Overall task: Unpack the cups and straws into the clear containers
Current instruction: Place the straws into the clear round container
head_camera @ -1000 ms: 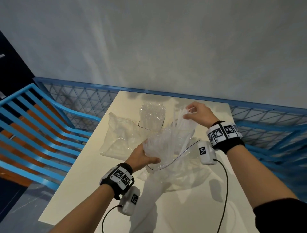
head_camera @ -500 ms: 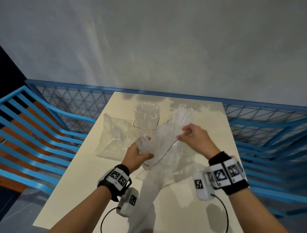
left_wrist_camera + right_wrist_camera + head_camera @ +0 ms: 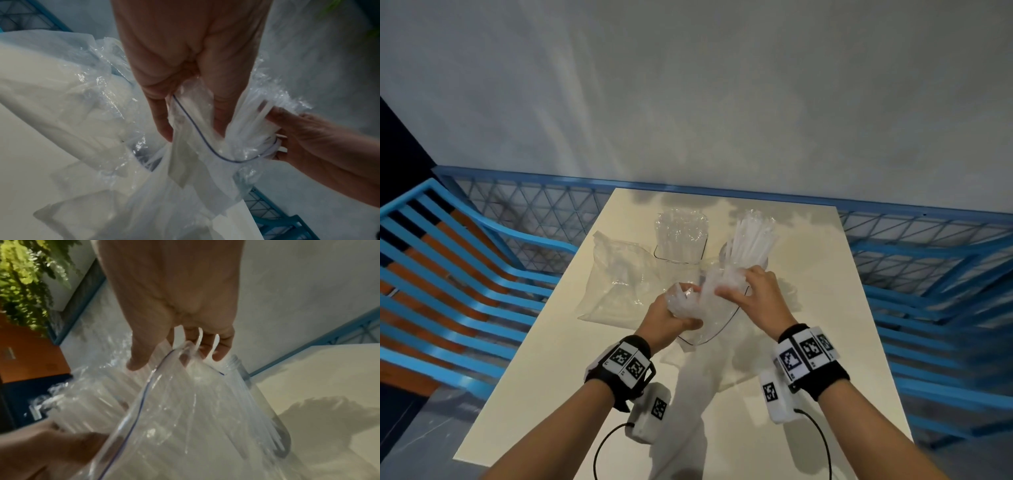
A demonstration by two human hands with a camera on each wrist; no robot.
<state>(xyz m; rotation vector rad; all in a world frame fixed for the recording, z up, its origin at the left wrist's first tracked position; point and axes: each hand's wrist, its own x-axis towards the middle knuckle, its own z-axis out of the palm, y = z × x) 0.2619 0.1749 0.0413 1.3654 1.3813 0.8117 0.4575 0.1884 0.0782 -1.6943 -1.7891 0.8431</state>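
Observation:
A clear zip bag [image 3: 710, 320] with white straws in it is held up over the table [image 3: 808, 325]. My left hand [image 3: 681, 313] grips the bag's bunched end, and in the left wrist view its fingers [image 3: 162, 120] are curled round the plastic. My right hand [image 3: 736, 291] is at the bag's mouth and pinches a few straws [image 3: 198, 342] between curled fingers. More straws [image 3: 751, 236] stand in a clear container [image 3: 763, 263] just behind it. A second clear container [image 3: 681, 240] to the left holds stacked clear cups.
An empty crumpled plastic bag [image 3: 616, 281] lies on the table's left side. Blue mesh railing [image 3: 928, 253] runs behind and to the right of the table, with blue slatted seating [image 3: 448, 274] on the left. A grey wall stands close behind.
My right hand has come down and back from the straws in the container to the bag's mouth. My left hand has kept its grip on the bag and raised its bunched end slightly.

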